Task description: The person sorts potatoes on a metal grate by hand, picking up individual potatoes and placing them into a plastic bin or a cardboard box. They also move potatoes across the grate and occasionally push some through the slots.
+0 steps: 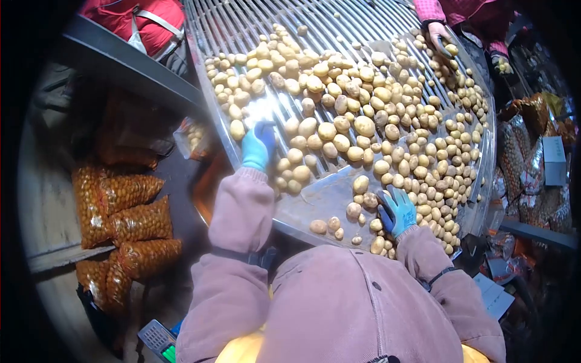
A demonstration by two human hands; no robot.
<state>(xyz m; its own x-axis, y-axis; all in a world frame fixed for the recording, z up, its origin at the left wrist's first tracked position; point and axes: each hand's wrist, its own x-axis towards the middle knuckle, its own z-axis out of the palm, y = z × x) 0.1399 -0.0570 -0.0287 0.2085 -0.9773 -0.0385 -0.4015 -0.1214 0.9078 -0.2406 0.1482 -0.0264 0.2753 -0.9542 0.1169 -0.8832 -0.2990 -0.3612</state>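
Many pale yellow potatoes (364,126) lie spread over a slatted metal sorting table (224,27). My left hand (259,145), in a teal and blue glove, is at the table's left edge, beside a potato (237,130). Its fingers point forward, extended, with no potato visible in them; glare whitens the slats just ahead. My right hand (396,210), gloved the same way, rests low among the potatoes near the front edge. The fingers are spread, and their dark blue tips touch the pile. A few loose potatoes (318,226) sit on the smooth metal plate (302,209) between my hands.
Across the table at upper right, another person's hand (439,37) reaches over the potatoes. A person in a red jacket (145,21) stands at upper left. Filled net bags (142,221) are stacked on the left. More bags (532,163) and a white box (554,160) are at right.
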